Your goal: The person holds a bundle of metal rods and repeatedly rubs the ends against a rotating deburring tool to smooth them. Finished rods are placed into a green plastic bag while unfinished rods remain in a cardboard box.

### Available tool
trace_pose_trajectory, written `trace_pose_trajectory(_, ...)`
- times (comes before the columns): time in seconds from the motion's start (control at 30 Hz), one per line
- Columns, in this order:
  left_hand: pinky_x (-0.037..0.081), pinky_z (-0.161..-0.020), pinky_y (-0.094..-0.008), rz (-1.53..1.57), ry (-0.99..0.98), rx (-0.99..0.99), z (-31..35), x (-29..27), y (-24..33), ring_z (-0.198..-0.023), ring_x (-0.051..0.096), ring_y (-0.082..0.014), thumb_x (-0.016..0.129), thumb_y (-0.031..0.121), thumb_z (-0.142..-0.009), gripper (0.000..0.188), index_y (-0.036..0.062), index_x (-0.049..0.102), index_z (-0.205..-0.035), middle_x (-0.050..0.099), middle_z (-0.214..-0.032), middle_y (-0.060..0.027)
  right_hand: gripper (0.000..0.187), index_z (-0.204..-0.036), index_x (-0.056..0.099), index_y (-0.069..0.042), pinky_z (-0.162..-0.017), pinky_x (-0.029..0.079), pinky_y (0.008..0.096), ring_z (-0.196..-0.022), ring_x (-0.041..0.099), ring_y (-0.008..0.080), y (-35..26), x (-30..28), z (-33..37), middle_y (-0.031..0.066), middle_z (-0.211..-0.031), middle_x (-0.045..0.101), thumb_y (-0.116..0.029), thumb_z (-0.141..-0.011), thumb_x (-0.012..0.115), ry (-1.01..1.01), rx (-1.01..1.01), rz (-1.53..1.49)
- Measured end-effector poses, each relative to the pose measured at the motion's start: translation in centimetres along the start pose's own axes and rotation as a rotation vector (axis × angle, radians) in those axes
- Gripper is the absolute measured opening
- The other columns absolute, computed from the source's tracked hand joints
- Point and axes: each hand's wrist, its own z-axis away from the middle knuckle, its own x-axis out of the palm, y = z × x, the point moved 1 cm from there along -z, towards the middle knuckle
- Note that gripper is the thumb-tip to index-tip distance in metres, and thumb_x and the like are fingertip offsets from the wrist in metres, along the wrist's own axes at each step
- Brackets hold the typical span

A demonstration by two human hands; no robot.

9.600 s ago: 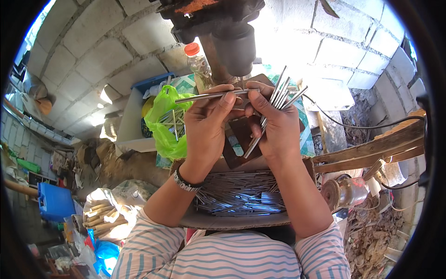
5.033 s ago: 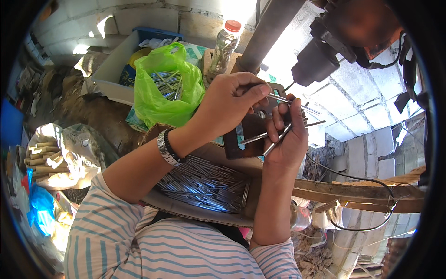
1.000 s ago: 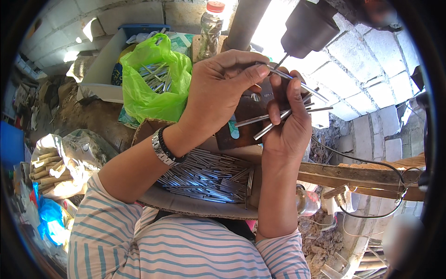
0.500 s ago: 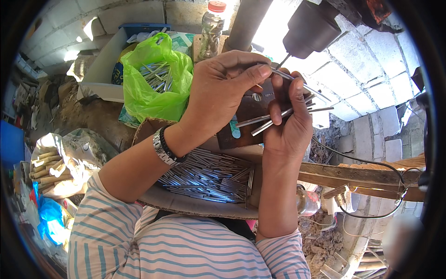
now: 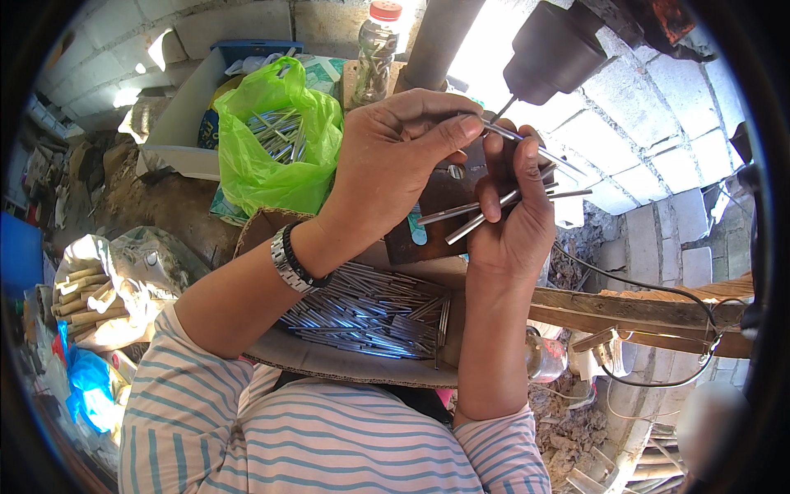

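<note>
My left hand (image 5: 387, 156) pinches one end of a thin metal rod (image 5: 527, 142) between thumb and forefinger. That rod slants down to the right, passing by the fingertips of my right hand (image 5: 517, 202). Closed in my right hand are several more metal rods (image 5: 471, 226), fanned out at different angles. Just above the pinched rod is the tip of a drill bit (image 5: 505, 108), set in a dark drill chuck (image 5: 555, 56); whether they touch, I cannot tell. Below my wrists, a cardboard box (image 5: 346, 372) holds a heap of similar rods (image 5: 370, 317).
A green plastic bag (image 5: 271, 185) with metal rods stands left of my hands, by a pale bin (image 5: 177, 152). Behind are a red-capped bottle (image 5: 376, 53) and a dark post (image 5: 440, 41). A brown plate (image 5: 432, 198) lies under my hands. At right run a wooden beam (image 5: 634, 317) and a black cable (image 5: 658, 383).
</note>
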Motion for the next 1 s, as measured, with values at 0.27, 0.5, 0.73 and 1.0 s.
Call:
trace_pose_trajectory(0.27, 0.049, -0.067, -0.0178, 0.002, -0.004, 0.042, -0.3, 0.0, -0.3, -0.076, 0.061, -0.005, 0.066, 0.005, -0.085, 0.016, 0.0001, 0.066, -0.1, 0.068, -0.085, -0.0036, 0.023, -0.109, 0.055, 0.002, -0.037, 0.034, 0.0164, -0.08, 0.065, 0.0122, 0.1, 0.1, 0.0, 0.0142, -0.09, 0.065, -0.009, -0.09, 0.058, 0.029, 0.009, -0.03)
trace_pose_trajectory(0.5, 0.049, -0.067, -0.0174, -0.034, -0.028, -0.014, -0.4, -0.2, 0.0, -0.074, 0.061, -0.0054, 0.066, 0.005, -0.084, 0.016, -0.0007, 0.064, -0.099, 0.068, -0.082, -0.0051, 0.024, -0.112, 0.055, 0.004, -0.037, 0.035, 0.0167, -0.081, 0.064, 0.0146, 0.2, -0.2, -0.1, 0.0159, -0.091, 0.064, -0.006, -0.089, 0.057, 0.034, 0.038, 0.006)
trace_pose_trajectory(0.73, 0.049, -0.063, -0.0185, -0.081, 0.026, -0.091, -0.5, -0.2, 0.4, -0.07, 0.06, -0.0058, 0.066, 0.009, -0.085, 0.014, -0.0019, 0.065, -0.094, 0.068, -0.08, -0.0054, 0.024, -0.11, 0.055, 0.003, -0.037, 0.035, 0.0163, -0.079, 0.063, 0.0141, 0.2, 0.2, 0.2, 0.0154, -0.09, 0.063, -0.007, -0.089, 0.058, 0.006, 0.033, 0.046)
trace_pose_trajectory(1.0, 0.049, -0.066, -0.021, -0.247, 0.009, 0.03, -1.7, -2.9, 2.0, -0.077, 0.062, -0.0071, 0.067, 0.012, -0.084, 0.016, 0.0031, 0.066, -0.098, 0.069, -0.083, -0.0027, 0.028, -0.111, 0.053, 0.001, -0.036, 0.032, 0.0156, -0.064, 0.053, 0.0101, 0.0, 0.4, 0.1, 0.0122, -0.087, 0.061, -0.02, -0.093, 0.055, 0.084, 0.025, -0.064)
